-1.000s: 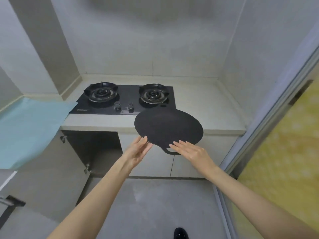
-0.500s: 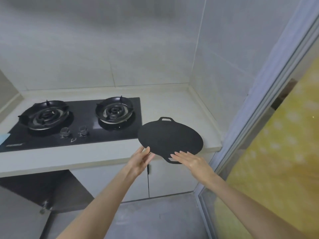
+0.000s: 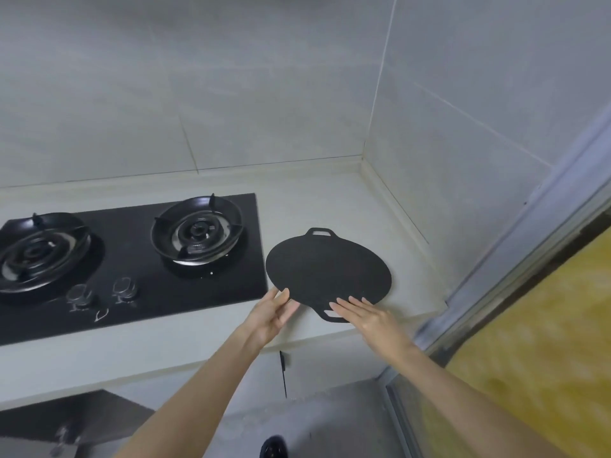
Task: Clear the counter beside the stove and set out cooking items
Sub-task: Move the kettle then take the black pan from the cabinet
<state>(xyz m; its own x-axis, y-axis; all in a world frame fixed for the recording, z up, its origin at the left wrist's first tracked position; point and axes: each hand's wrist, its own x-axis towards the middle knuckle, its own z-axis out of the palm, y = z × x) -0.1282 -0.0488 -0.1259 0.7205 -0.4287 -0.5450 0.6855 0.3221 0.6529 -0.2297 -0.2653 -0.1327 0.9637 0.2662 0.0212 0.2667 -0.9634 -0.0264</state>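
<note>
The white marks beside the stove's knobs [image 3: 124, 287] are too small to read. The left hand [image 3: 274, 312] has straight fingers held close together, its fingertips touching the near-left rim of the flat black pan [image 3: 327, 269]. The right hand [image 3: 367, 315] lies palm down with fingers straight and slightly spread, the tips resting on the pan's near edge, just right of its near handle [image 3: 332, 315]. Beyond both sets of fingertips the pan lies on the counter [image 3: 324, 200], with the stove [image 3: 132, 285] just left of the left fingers.
</note>
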